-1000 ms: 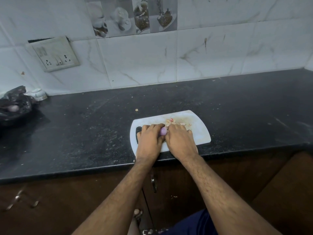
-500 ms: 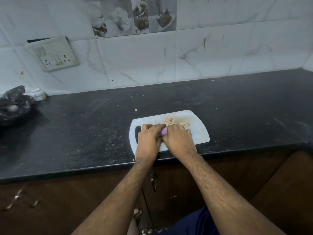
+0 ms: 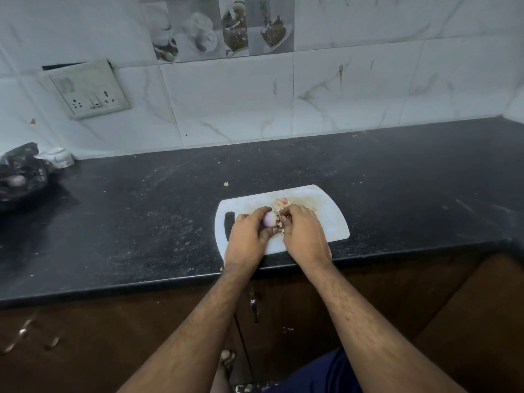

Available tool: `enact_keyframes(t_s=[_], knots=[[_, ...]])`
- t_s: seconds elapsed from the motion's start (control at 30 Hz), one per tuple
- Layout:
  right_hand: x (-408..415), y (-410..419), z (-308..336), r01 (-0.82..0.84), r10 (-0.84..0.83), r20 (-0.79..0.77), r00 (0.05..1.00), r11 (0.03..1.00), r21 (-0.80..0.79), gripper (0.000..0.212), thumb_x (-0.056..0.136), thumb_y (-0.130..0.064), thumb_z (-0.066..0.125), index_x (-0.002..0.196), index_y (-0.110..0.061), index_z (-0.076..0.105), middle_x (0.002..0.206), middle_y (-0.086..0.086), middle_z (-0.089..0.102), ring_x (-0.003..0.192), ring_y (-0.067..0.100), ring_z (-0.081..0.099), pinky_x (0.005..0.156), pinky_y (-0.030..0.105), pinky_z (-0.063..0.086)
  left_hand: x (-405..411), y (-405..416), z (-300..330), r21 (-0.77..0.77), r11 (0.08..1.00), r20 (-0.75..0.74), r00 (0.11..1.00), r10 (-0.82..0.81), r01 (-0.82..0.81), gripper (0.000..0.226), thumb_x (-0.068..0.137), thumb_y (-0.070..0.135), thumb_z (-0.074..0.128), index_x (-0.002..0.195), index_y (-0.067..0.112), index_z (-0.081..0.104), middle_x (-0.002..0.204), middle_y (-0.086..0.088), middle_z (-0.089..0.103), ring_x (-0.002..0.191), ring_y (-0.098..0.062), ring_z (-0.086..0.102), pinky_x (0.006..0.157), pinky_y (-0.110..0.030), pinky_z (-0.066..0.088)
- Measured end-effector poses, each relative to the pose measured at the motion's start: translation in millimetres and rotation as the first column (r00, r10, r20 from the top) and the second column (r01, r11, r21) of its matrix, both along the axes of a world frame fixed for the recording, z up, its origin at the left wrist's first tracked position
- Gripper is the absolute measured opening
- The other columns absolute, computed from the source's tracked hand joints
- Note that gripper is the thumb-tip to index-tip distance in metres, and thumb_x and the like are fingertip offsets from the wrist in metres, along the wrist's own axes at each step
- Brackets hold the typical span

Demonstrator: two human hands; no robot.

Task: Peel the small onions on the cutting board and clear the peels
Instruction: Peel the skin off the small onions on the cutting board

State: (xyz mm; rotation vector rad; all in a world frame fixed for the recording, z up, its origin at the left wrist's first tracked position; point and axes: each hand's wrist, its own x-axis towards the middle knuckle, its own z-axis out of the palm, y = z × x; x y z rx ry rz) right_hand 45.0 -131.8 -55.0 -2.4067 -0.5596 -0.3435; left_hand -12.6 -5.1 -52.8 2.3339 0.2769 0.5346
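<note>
Just below the frame's centre, on the dark bench (image 3: 141,222), I see the white cutting board (image 3: 331,219). My left hand (image 3: 248,236) is curled around a small purple onion (image 3: 269,218), gripping it over the board. My right hand (image 3: 304,234) pinches loose peel (image 3: 280,221) beside the onion. More peels (image 3: 280,204) lie on the board just behind my fingers.
</note>
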Motion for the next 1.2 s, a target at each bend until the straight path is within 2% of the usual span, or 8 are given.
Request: enact_keyframes(t_s=[0.1, 0.3, 0.5, 0.73, 0.83, 0.93, 1.13, 1.2], knots=[[2.2, -4.4, 0.1, -0.043, 0.049, -0.040, 0.998, 0.990, 0.137, 0.028, 0.101, -0.011, 0.049, 0.121, -0.020, 0.066, 0.113, -0.005, 0.064, 0.106, 0.015, 0.057, 0.090, 0.030, 0.049, -0.4, -0.4, 0.5, -0.001, 1.000, 0.002, 1.000, 0.012, -0.012, 0.047, 0.092, 0.022, 0.073, 0.137, 0.024, 0.060, 0.111, 0.003, 0.068, 0.116, -0.020, 0.059, 0.104, -0.045, 0.051], [3.6, -3.8, 3.1, -0.087, 0.097, -0.100, 0.990, 0.991, 0.103, 0.033, 0.100, -0.053, 0.050, 0.100, -0.024, 0.065, 0.098, -0.010, 0.062, 0.093, 0.014, 0.057, 0.083, 0.037, 0.048, -1.9, -1.4, 1.2, -0.001, 1.000, -0.006, 1.000, 0.025, -0.025, 0.046, 0.096, 0.025, 0.068, 0.141, 0.023, 0.059, 0.117, -0.003, 0.066, 0.119, -0.019, 0.053, 0.105, -0.043, 0.049], [5.1, -4.2, 1.5, -0.097, 0.097, -0.039, 0.995, 0.995, -0.008, 0.018, 0.104, -0.034, 0.050, 0.088, -0.026, 0.049, 0.092, -0.011, 0.052, 0.094, 0.016, 0.052, 0.083, 0.039, 0.044, -0.5, 0.5, 0.0, -0.043, 0.999, -0.010, 1.000, 0.017, -0.017, 0.044, 0.089, 0.034, 0.076, 0.131, 0.028, 0.064, 0.107, 0.002, 0.068, 0.111, -0.016, 0.056, 0.099, -0.042, 0.052], [7.6, -9.0, 2.5, -0.186, 0.195, -0.100, 0.976, 0.978, 0.097, 0.012, 0.105, -0.032, 0.051, 0.094, -0.027, 0.051, 0.103, -0.016, 0.051, 0.093, 0.009, 0.048, 0.078, 0.032, 0.041, 3.9, 6.3, -6.7, -0.044, 0.999, -0.013, 1.000, -0.005, 0.004, 0.049, 0.081, 0.051, 0.067, 0.128, 0.041, 0.058, 0.107, 0.006, 0.072, 0.106, -0.016, 0.068, 0.098, -0.044, 0.056], [8.5, -11.7, 4.6, -0.235, 0.245, -0.107, 0.964, 0.967, 0.104, 0.012, 0.104, -0.028, 0.052, 0.093, -0.024, 0.053, 0.105, -0.015, 0.058, 0.096, 0.007, 0.045, 0.086, 0.039, 0.046, 2.0, 3.5, -3.6, -0.013, 1.000, -0.028, 1.000, 0.012, -0.013, 0.046, 0.089, 0.039, 0.069, 0.134, 0.041, 0.056, 0.109, 0.003, 0.064, 0.110, -0.021, 0.064, 0.102, -0.047, 0.053], [8.3, -10.9, 5.3, -0.245, 0.251, -0.080, 0.965, 0.966, 0.081, 0.013, 0.103, -0.026, 0.052, 0.091, -0.025, 0.052, 0.088, -0.025, 0.045, 0.099, 0.006, 0.045, 0.086, 0.039, 0.046, 0.4, 0.7, -1.1, 0.035, 0.999, -0.048, 0.999, 0.018, -0.016, 0.047, 0.095, 0.030, 0.069, 0.140, 0.034, 0.056, 0.103, 0.008, 0.050, 0.114, -0.027, 0.060, 0.106, -0.049, 0.048], [8.8, -13.7, 4.5, -0.038, 0.100, -0.117, 0.988, 0.897, 0.441, 0.013, 0.103, -0.017, 0.050, 0.092, -0.020, 0.057, 0.096, -0.005, 0.061, 0.096, 0.017, 0.057, 0.081, 0.036, 0.051, 3.7, 4.2, -3.4, 0.020, 0.997, -0.046, 0.996, 0.075, -0.074, 0.049, 0.098, 0.037, 0.066, 0.144, 0.029, 0.054, 0.119, -0.004, 0.063, 0.118, -0.021, 0.054, 0.107, -0.043, 0.048], [10.7, -15.9, 2.8, -0.025, 0.070, -0.091, 0.993, 0.907, 0.421, 0.010, 0.103, -0.017, 0.052, 0.100, -0.019, 0.061, 0.101, -0.004, 0.062, 0.099, 0.016, 0.058, 0.086, 0.034, 0.051, 2.6, 3.1, -1.0, -0.001, 0.997, -0.044, 0.996, 0.074, -0.074, 0.050, 0.098, 0.037, 0.065, 0.145, 0.024, 0.054, 0.120, -0.006, 0.064, 0.115, -0.021, 0.055, 0.107, -0.041, 0.047]])
